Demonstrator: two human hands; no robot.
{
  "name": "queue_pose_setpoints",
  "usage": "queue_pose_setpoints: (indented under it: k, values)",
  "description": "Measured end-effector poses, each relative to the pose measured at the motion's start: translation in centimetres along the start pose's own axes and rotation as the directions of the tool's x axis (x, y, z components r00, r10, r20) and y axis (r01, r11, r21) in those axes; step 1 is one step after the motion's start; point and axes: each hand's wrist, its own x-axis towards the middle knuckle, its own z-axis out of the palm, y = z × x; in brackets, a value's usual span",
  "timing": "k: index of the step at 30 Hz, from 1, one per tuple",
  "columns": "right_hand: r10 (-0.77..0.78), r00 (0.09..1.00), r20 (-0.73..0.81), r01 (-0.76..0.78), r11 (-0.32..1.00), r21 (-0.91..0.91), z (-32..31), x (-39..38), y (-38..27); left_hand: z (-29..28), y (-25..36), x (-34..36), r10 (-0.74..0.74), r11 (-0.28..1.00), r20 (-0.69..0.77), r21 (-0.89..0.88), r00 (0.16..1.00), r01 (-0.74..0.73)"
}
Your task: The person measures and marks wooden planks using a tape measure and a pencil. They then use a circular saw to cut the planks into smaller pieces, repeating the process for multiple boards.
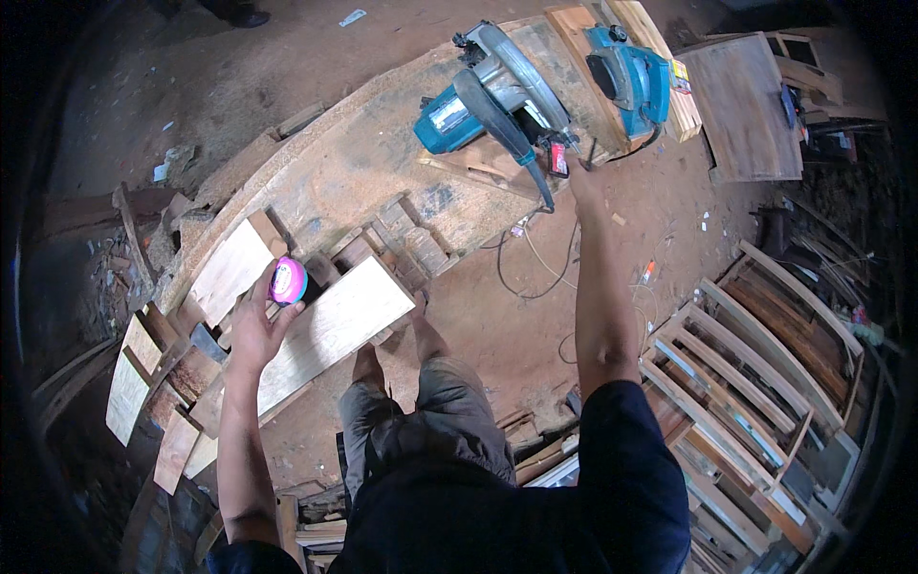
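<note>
1. Hands, two: well apart from one another, one to the left, one to the right.
2. Left hand (253, 332), one: fingers curled about a single round pink-and-blue object (288, 280), which was held above the left part of the worktop (378, 153), by the far edge of a pale board.
3. Right hand (578, 170), one: reached forward at the end of a nearly straight arm to the near side of the saw; whether it was closed on anything could not be told.
4. Small red item (558, 161), one: just beside the right hand, at the saw.
5. Circular saw (449, 120), one: teal and grey, on the worktop.
6. Handheld power tool (643, 81), one: teal, rested on planks to the right of the saw.
7. Pale boards, two large: one (339, 318) near the person's knees, one (229, 275) beyond the left hand.
8. Brown panel (744, 110), one: lay at the far right.
9. Wooden slats (755, 407), many: stacked at lower right, too overlapped to count.
</note>
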Motion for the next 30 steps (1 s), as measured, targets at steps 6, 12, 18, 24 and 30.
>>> queue_pose_setpoints:
  k: [6,12,18,24,30]
  values:
    - [0.239,0.948,0.211,-0.282,0.937,0.205,1.2,7.2,8.1,5.6,-3.5,3.8,-0.096,0.960,-0.152,-0.277,0.984,0.050]
    - [0.147,0.976,-0.161,-0.070,0.910,0.409,-12.7,9.6,12.8,8.2,-4.0,7.4,-0.127,0.977,-0.173,-0.193,0.977,0.093]
    - [0.157,0.978,-0.138,-0.096,0.925,0.367,-8.2,0.1,6.0,5.9,-6.4,2.8,-0.147,0.984,-0.359,0.040,0.922,0.173]
    - [0.197,0.886,-0.421,-0.024,0.924,0.382,-19.9,-3.3,10.4,6.5,-1.1,0.0,0.041,0.999,-0.395,-0.002,0.918,-0.045]
    - [0.112,0.893,-0.437,0.151,0.839,0.524,-20.5,-21.2,4.0,9.2,1.9,-2.4,0.279,0.950,-0.304,-0.053,0.911,-0.308]
